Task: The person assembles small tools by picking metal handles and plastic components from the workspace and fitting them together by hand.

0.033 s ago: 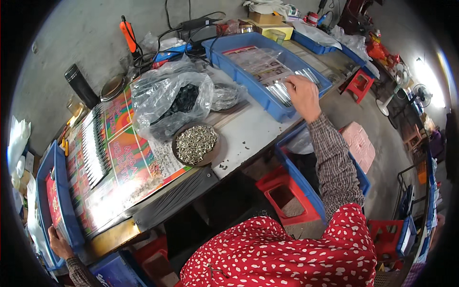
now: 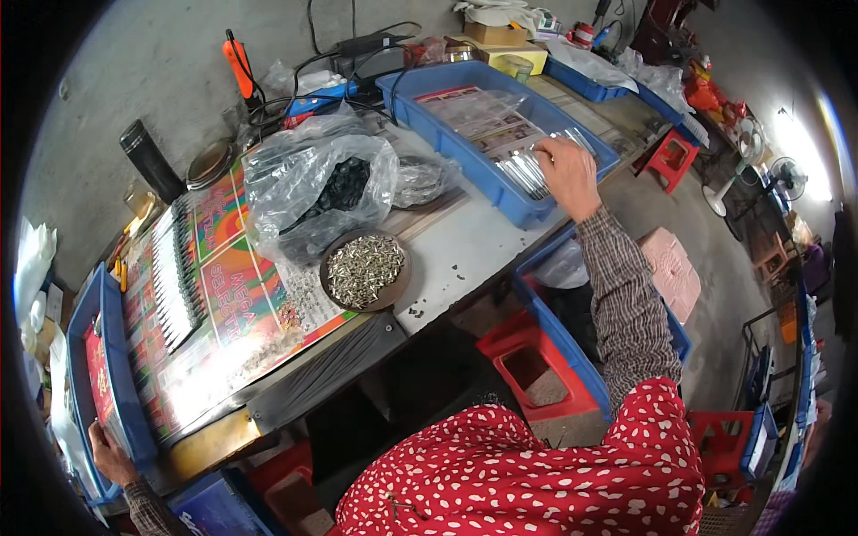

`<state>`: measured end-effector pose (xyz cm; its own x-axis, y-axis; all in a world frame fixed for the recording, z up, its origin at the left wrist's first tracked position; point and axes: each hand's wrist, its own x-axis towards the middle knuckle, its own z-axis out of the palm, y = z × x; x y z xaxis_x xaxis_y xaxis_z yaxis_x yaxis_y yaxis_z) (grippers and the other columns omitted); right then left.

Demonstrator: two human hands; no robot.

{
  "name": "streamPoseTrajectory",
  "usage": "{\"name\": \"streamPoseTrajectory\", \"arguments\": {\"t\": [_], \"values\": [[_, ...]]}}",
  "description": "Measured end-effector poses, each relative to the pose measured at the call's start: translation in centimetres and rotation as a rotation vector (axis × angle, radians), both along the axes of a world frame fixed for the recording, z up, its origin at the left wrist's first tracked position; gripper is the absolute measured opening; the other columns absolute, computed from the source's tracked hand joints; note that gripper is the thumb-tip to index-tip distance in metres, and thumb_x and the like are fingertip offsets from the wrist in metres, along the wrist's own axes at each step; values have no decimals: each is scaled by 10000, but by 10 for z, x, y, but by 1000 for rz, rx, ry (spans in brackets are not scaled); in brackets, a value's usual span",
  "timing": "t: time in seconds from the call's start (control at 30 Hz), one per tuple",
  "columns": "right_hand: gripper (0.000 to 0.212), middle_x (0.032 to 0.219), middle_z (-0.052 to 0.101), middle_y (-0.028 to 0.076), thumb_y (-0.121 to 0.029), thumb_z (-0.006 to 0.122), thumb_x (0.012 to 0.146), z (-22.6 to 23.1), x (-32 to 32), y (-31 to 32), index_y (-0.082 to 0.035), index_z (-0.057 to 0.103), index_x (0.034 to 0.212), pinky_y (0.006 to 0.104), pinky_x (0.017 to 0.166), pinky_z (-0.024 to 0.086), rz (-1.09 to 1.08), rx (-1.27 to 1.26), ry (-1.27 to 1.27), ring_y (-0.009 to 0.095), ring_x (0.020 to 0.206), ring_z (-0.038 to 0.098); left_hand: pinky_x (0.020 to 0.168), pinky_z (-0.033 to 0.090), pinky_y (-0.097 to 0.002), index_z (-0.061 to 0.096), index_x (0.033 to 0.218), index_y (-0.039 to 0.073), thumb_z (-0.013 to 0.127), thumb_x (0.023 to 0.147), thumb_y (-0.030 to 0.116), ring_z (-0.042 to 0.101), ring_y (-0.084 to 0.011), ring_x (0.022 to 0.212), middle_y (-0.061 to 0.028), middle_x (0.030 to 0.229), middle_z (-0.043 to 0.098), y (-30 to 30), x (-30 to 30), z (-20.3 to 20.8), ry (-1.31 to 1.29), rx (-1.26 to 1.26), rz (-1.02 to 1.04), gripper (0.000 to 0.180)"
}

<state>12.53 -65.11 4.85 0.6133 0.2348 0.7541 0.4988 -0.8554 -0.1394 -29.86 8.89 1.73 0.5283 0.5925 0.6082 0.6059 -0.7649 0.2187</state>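
Note:
My right hand (image 2: 572, 176) is over the near end of a long blue plastic tray (image 2: 451, 147). Its fingers are bent and drawn together at a row of shiny, slim metal pieces (image 2: 521, 172); what lies between the fingertips is hidden. At the far left, my left hand (image 2: 111, 456) grips the near end of another blue tray (image 2: 134, 420), which has a red printed sheet (image 2: 96, 375) inside. A round dish (image 2: 402, 284) of small metal parts (image 2: 362, 270) rests on the table between my hands. Behind it lies an open clear plastic bag (image 2: 268, 192) with black pieces (image 2: 335, 192).
Slim white-and-dark pieces (image 2: 174, 286) lie in a row on the table's colourful printed cover (image 2: 234, 268). A black cylinder (image 2: 152, 161) and tangled cables stand along the wall. Below the table edge, a blue crate (image 2: 572, 335) sits by a red stool (image 2: 536, 406).

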Motion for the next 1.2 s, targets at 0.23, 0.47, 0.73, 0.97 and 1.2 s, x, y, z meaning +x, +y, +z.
{"name": "streamPoseTrajectory", "arguments": {"t": [0.23, 0.47, 0.73, 0.97, 1.2], "values": [[241, 975, 602, 161, -112, 540, 821, -9, 45, -26, -127, 681, 1016, 443, 813, 479, -182, -252, 215, 336, 937, 592, 794, 494, -310, 613, 1155, -7, 536, 943, 111, 642, -218, 1000, -151, 1107, 655, -93, 33, 27, -77, 225, -56, 255], [296, 992, 580, 172, -128, 464, 862, -5, 52, -24, -156, 676, 1066, 437, 798, 491, -219, -335, 304, 331, 935, 600, 678, 488, -280, 629, 1128, -9, 568, 921, 72, 645, -201, 861, -144, 1058, 668, -156, 70, 22, -144, 130, -233, 231], [240, 924, 607, 171, -117, 527, 825, -4, 55, -25, -129, 661, 1024, 440, 743, 502, -208, -336, 225, 352, 840, 622, 574, 445, -260, 619, 1106, -18, 581, 890, 13, 573, -152, 694, -113, 910, 655, -200, 92, 7, -154, 86, -422, 221], [195, 841, 633, 219, -114, 579, 767, 0, 46, -22, -73, 618, 954, 480, 737, 486, -178, -246, 252, 385, 856, 610, 555, 444, -253, 620, 1053, -19, 607, 866, 4, 553, -136, 666, -92, 882, 652, -231, 98, 1, -131, -53, -453, 188], [155, 829, 628, 216, -119, 583, 734, -4, 45, -36, -19, 607, 850, 497, 753, 469, -272, -246, 356, 400, 849, 601, 519, 419, -212, 622, 1026, -24, 612, 848, -41, 521, -58, 669, -33, 824, 609, -254, 99, -2, -222, -302, -556, 180]]}}
